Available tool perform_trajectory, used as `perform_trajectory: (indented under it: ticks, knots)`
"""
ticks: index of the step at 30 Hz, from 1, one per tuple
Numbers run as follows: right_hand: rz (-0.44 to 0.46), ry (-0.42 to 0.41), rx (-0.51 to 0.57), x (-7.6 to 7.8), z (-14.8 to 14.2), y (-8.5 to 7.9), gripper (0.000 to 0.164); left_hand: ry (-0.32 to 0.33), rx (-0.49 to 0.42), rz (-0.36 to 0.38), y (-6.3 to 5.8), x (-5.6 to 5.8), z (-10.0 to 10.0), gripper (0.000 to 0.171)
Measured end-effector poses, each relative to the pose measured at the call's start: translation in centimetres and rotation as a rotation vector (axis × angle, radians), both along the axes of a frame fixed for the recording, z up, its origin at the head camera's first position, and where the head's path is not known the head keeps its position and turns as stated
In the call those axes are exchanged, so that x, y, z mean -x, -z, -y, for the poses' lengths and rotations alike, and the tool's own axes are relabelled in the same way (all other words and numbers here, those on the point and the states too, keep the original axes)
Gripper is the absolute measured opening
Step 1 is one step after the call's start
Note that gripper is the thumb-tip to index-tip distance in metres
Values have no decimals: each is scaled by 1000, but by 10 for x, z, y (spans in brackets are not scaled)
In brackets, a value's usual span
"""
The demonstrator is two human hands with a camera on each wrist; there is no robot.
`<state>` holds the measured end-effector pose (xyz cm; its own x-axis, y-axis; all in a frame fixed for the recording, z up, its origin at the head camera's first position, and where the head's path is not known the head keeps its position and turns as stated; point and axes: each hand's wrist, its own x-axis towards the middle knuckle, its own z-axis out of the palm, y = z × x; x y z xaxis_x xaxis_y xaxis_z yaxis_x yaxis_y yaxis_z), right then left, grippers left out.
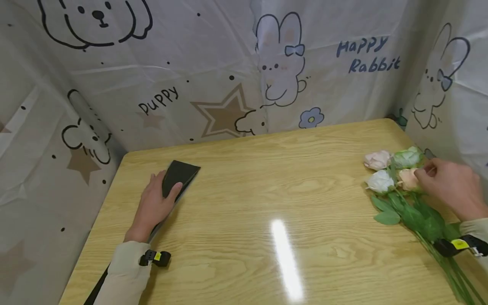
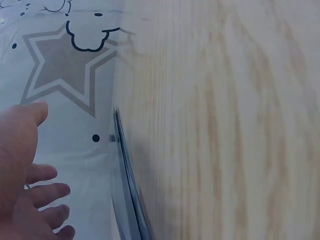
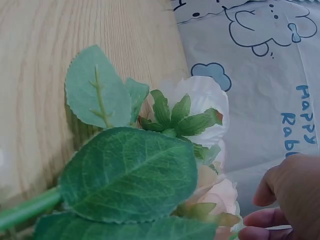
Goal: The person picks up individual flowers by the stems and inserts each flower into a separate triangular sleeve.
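A black, flat, folded wrapper (image 1: 182, 171) lies slantwise on the left part of the table, its lower end running under the left forearm. Over it my left hand (image 1: 154, 205) is spread, thumb apart from the fingers. The left wrist view shows a gap between these fingers and the wrapper's thin layered edge (image 2: 127, 185). At the right lie artificial flowers on green stems: a white flower (image 1: 380, 181), a pale pink one (image 1: 377, 160), a green one (image 1: 407, 157) and a peach one (image 1: 408, 179). My right hand (image 1: 451, 186), fingers bent, is at the peach flower; whether it pinches it is unclear.
The light wooden table (image 1: 244, 203) has a glare streak (image 1: 286, 258) in front. Printed cloth (image 1: 213, 59) with cartoon animals hangs behind it and at both sides. Leaves (image 3: 130, 175) and long stems (image 1: 450, 271) stretch toward the front right corner.
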<state>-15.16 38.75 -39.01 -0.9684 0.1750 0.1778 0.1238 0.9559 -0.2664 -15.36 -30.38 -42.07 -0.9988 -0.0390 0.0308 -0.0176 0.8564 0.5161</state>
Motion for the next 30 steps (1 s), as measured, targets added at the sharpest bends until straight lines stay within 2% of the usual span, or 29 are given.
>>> perform_trajectory:
  ticks: [4, 13, 21, 30]
  knots:
    - [76, 21, 10, -5, -2, 1, 42, -17, 2, 13, 3, 3, 0, 87]
    - [141, 38, 36, -17, -8, 10, 43, -36, 22, 31, 9, 12, -2, 73]
    - [104, 30, 37, -25, -8, 17, 43, -49, 28, 51, 11, 24, -8, 71]
    - [141, 13, 32, -30, -12, 22, 49, -27, 30, 82, 17, 30, -8, 75]
